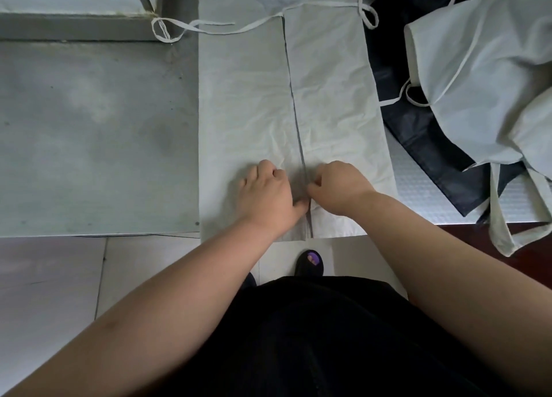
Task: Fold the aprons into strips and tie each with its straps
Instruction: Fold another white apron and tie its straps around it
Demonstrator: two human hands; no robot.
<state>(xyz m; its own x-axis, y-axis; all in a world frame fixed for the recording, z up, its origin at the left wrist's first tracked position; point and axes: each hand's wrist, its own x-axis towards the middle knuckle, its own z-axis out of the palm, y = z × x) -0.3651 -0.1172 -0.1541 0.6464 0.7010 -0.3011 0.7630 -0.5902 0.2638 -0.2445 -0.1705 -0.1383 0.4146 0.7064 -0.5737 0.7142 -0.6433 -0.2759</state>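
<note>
A pale grey apron (pixel 254 98) lies lengthwise on the table, both long sides folded in so their edges meet along a centre seam (pixel 294 104). Its thin straps (pixel 191 26) trail off to the left and right at the far end. My left hand (pixel 268 192) rests on the left flap near the table's front edge, its thumb at the seam. My right hand (pixel 339 186) sits on the right flap with curled fingers that pinch the flap's edge at the seam. Both hands almost touch each other.
A heap of more pale aprons (pixel 484 77) with loose straps lies at the right on dark fabric (pixel 427 139). The grey table (pixel 89 133) stretches to the left, with a metal frame (pixel 77 26) at the far left. Below the table's front edge are floor tiles and my foot.
</note>
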